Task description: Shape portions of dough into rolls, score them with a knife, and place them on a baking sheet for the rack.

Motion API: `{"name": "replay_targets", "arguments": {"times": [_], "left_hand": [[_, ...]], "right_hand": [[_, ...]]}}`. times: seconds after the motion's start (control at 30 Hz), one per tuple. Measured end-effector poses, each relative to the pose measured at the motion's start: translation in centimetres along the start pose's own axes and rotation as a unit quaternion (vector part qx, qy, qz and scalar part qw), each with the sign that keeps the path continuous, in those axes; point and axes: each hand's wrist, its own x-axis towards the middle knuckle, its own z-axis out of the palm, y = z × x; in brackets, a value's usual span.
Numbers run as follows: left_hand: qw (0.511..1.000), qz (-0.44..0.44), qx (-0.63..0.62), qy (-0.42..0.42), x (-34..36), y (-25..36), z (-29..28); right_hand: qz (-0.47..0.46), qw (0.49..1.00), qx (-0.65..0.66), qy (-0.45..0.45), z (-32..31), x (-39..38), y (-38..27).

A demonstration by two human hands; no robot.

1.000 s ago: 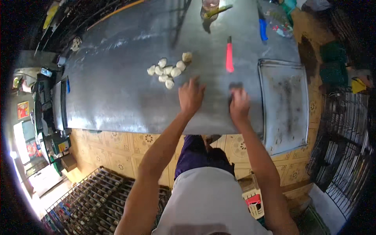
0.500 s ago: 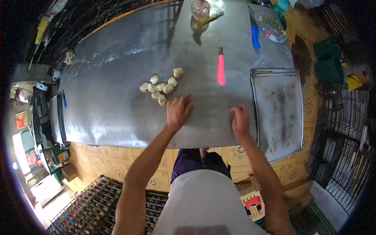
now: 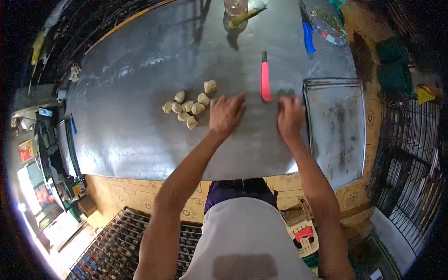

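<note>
Under right hand (image 3: 290,116), anything hidden, left hand (image 3: 227,113) flat

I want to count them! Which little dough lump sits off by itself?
The pale dough lump at the far right top of the pile of dough lumps; a small gap separates it from the bunched others.

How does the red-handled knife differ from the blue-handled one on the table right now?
The red-handled knife lies just beyond the hands, between the left hand and right hand; the blue-handled knife lies farther off, near the table's far edge. The red handle looks longer and slimmer, the blue one shorter. Both lie flat on the metal table, untouched, pointing roughly away.
</note>
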Motion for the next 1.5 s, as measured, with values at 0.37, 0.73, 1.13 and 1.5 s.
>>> {"name": "replay_targets", "arguments": {"times": [0.37,0.73,1.13,1.5], "left_hand": [[0.999,-0.002,-0.041,-0.033,-0.5,-1.5,0.0],[0.991,0.040,-0.053,-0.113,1.2,-2.7,0.1],[0.962,0.032,-0.055,-0.266,3.7,-2.4,-0.3],[0.973,0.072,-0.131,-0.174,3.2,-3.7,0.1]], "right_hand": [[0.007,0.999,0.022,-0.033,0.3,1.8,-0.6],[0.002,0.998,0.055,-0.014,2.0,2.7,1.0],[0.034,0.999,0.008,-0.034,3.1,5.1,1.8],[0.067,0.998,-0.003,0.007,3.0,5.9,1.6]]}}
